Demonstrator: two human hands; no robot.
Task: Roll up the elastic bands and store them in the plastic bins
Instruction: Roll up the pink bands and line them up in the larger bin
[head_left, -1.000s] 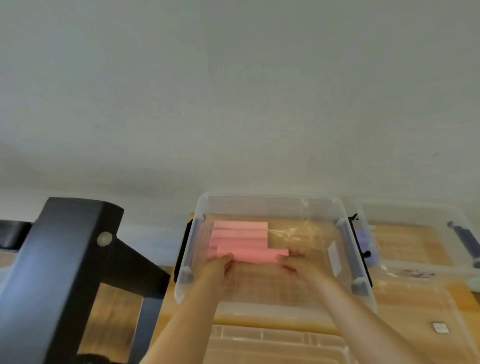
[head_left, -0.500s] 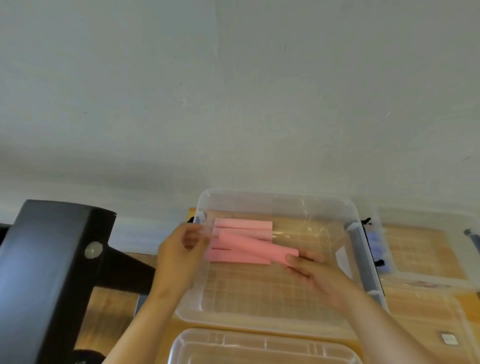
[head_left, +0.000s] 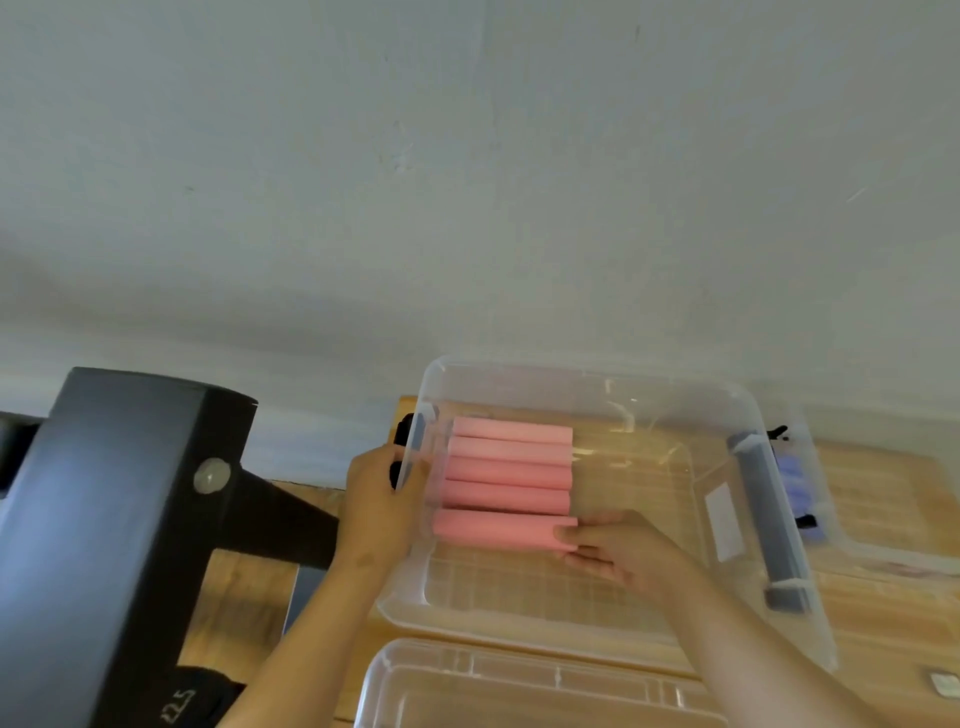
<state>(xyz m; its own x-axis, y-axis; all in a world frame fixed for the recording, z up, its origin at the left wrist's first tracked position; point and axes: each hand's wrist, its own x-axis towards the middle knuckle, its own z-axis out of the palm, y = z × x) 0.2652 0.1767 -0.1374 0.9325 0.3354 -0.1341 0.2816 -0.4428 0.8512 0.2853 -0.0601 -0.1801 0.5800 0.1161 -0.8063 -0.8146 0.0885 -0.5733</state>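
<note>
So, four pink rolled bands (head_left: 511, 467) are lined up side by side in the far left corner of the clear bin (head_left: 597, 371), which is sat on the wooden worktop (head_left: 883, 623). A fifth roll (head_left: 493, 529) is laid just beside them, pinched at its right end by the right hand (head_left: 623, 558). The bin's left wall is gripped by the left hand (head_left: 376, 512), fingers curled over the rim. Purple rolls (head_left: 795, 486) can be seen in a second bin (head_left: 893, 483) just to the right, and another clear container (head_left: 519, 686) is parked at the near edge.

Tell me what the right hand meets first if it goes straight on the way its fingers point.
The right hand points left along the nearest pink roll, whose end it already pinches. Beyond that, probably the left wall of the clear bin, which the left hand grips.
</note>
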